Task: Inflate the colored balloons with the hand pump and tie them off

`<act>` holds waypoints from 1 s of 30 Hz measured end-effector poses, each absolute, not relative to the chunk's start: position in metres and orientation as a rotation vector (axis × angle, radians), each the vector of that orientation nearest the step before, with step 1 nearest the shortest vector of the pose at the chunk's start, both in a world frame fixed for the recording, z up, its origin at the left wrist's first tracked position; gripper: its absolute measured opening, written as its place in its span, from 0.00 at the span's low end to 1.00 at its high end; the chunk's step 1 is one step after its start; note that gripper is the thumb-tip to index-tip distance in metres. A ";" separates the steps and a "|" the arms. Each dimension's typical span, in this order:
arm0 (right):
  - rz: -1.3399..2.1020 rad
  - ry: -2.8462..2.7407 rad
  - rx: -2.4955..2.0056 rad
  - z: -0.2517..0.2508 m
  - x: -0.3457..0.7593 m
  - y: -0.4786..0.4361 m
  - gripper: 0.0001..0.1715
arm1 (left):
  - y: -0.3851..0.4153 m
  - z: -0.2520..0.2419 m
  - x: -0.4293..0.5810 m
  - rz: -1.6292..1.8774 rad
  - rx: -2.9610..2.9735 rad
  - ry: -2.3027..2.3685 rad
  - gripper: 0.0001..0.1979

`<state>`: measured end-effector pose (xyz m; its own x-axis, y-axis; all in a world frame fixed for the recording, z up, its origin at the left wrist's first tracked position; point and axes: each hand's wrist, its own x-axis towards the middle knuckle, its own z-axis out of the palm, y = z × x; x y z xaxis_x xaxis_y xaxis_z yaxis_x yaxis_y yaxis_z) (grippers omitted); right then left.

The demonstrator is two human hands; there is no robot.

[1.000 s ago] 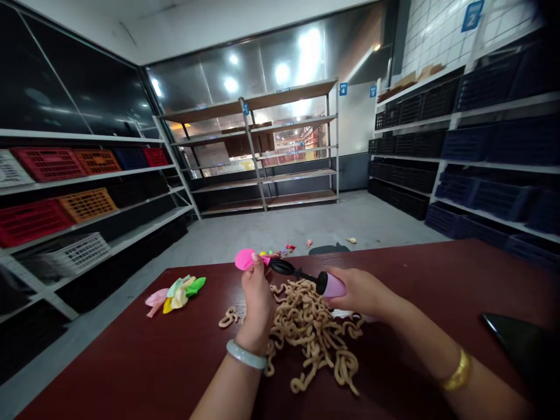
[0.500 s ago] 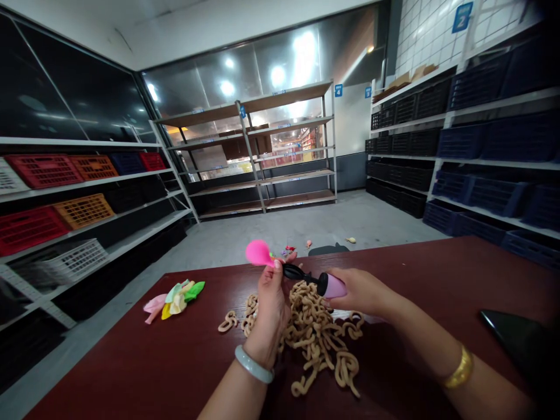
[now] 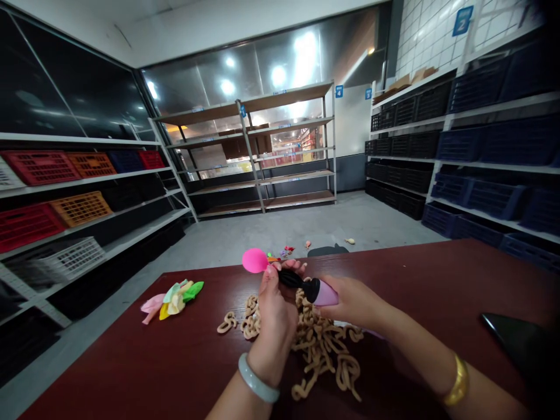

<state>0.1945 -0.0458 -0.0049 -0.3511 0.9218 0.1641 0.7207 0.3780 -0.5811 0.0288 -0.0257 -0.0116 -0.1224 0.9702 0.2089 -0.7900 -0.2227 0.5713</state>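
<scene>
My left hand pinches the neck of a pink balloon against the black nozzle of a small hand pump. The balloon is slightly puffed and sticks out to the left above my fingers. My right hand grips the pump's pink barrel, and the black nozzle points left toward the balloon. Both hands hover over a tangled heap of tan twisted pieces lying on the dark red table.
A small bunch of limp coloured balloons lies at the table's left. A dark flat object sits at the right edge. Shelving with coloured crates lines the left wall, dark blue crates the right. Scraps litter the grey floor.
The pump has slid left toward my left hand, and the nozzle is closer to the balloon. The balloon has gone from a flat shape to a small round bulb.
</scene>
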 end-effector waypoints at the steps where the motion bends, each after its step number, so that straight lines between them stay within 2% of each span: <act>1: 0.567 -2.179 -1.429 -0.006 0.194 -0.045 0.28 | -0.024 -0.011 0.027 1.704 0.623 0.362 0.11; 8: 0.561 -2.209 -1.438 -0.011 0.195 -0.042 0.28 | -0.012 -0.005 0.010 1.752 0.508 0.392 0.07; 15: 0.608 -2.212 -1.447 -0.010 0.194 -0.043 0.26 | -0.009 -0.007 0.011 1.818 0.541 0.388 0.12; 22: 0.732 -2.189 -1.327 -0.005 0.204 -0.042 0.29 | -0.029 -0.022 0.043 1.609 0.712 0.367 0.13; 30: 0.560 -2.204 -1.461 -0.007 0.195 -0.046 0.25 | -0.029 -0.016 0.040 1.641 0.633 0.386 0.09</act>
